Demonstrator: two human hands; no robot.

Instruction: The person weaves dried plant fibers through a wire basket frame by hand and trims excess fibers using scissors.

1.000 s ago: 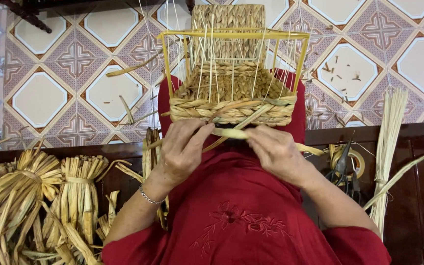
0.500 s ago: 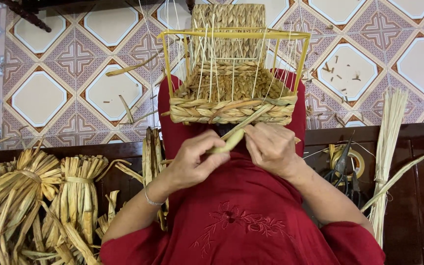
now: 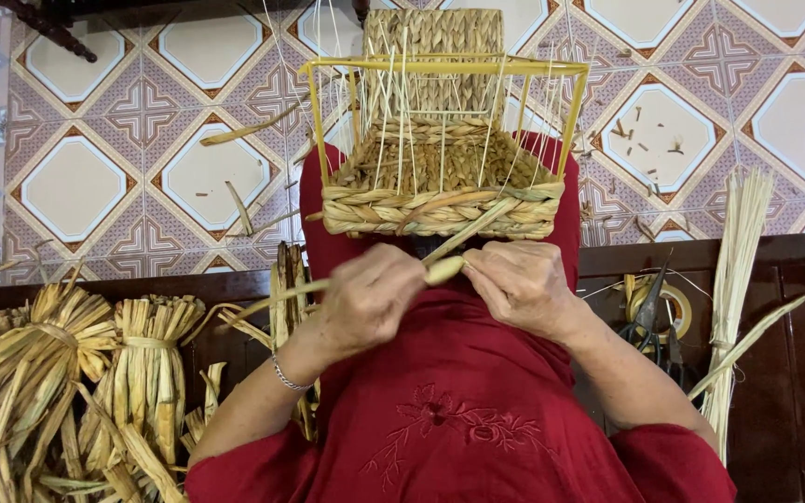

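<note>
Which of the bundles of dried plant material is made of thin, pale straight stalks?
The thin stalk bundle at the right, standing against the dark wooden bench. The two leaf bundles at the left are broad, yellow-brown and tied near the top.

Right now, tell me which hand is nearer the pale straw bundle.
Right. The right hand pinches the rush strand on the side of the pale straw bundle; the left hand grips that strand beyond it, farther off.

I see a half-woven basket point(image 3: 440, 200) of dry, rough plant fibre on a smooth yellow frame point(image 3: 444, 67); the bundles point(image 3: 67, 373) look matt and papery; my dress point(image 3: 458, 410) is soft red cloth; the floor tiles point(image 3: 76, 177) glossy.
</note>
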